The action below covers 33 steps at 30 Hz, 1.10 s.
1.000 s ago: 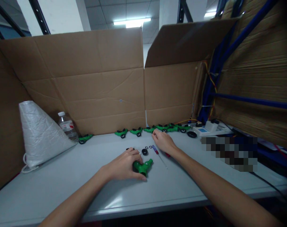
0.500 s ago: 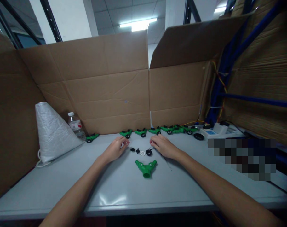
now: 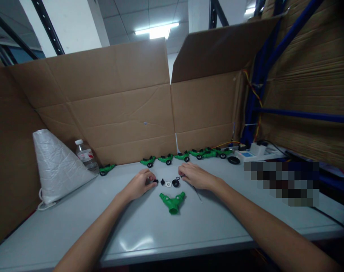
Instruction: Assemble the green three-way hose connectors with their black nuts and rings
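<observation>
My left hand (image 3: 141, 184) has its thumb and fingertips closed on a small black part (image 3: 156, 181). My right hand (image 3: 196, 176) is curled, its fingertips pinching down at a small black ring, mostly covered by the fingers. Between the hands lie another small black part (image 3: 162, 182), a white ring-shaped piece (image 3: 168, 184), a black round cap (image 3: 175, 183) and a thin black O-ring (image 3: 178, 178). Nearer to me rests a green Y-shaped hose connector (image 3: 172, 203) with its wide opening facing me. A thin metal rod (image 3: 198, 196) extends from beneath my right hand.
Several assembled green connectors (image 3: 168, 159) with black parts line the back of the table (image 3: 149, 234). A silvery bag (image 3: 58, 170) and a water bottle (image 3: 86, 155) stand at left. A black ring (image 3: 233, 160) and a white power strip (image 3: 259, 152) are at right, before cardboard walls (image 3: 126, 105).
My left hand has moved slightly toward the parts and closed on the leftmost small black one. My right fingertips remain by the small ring. The camera view has shifted a little.
</observation>
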Each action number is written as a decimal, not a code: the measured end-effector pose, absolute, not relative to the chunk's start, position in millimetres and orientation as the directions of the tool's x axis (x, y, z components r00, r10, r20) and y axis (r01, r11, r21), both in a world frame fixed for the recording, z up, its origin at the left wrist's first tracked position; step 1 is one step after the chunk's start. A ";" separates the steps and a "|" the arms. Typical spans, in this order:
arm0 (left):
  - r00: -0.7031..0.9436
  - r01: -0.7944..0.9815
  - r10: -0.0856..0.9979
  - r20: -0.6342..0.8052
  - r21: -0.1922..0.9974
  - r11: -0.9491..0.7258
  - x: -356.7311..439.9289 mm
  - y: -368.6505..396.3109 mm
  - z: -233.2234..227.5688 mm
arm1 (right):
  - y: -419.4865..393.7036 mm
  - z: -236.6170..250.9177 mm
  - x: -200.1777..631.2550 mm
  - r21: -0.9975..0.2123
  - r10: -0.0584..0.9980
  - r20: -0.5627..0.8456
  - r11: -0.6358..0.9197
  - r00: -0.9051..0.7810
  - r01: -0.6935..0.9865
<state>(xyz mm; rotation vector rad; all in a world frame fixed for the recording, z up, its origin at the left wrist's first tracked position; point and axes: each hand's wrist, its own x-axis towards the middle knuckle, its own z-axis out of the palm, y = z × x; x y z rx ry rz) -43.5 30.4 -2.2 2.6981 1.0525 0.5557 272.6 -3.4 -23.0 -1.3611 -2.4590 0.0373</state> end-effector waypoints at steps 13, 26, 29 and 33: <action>0.659 0.639 0.700 0.277 0.285 -0.714 -46.4 34.1 -6.8 | 1.2 -36.8 266.3 -0.164 0.846 0.298 0.502 -0.442 0.849; 0.677 0.613 0.678 0.286 0.292 -0.734 -48.1 34.5 -9.2 | -2.5 -34.6 256.4 -0.211 0.828 0.304 0.541 -0.471 0.814; 0.682 0.612 0.676 0.278 0.289 -0.736 -48.0 35.1 -9.6 | -5.3 -30.7 255.5 -0.208 0.830 0.311 0.535 -0.463 0.819; 0.686 0.609 0.671 0.282 0.283 -0.741 -47.5 35.1 -9.4 | -6.7 -27.3 256.0 -0.195 0.843 0.306 0.510 -0.442 0.837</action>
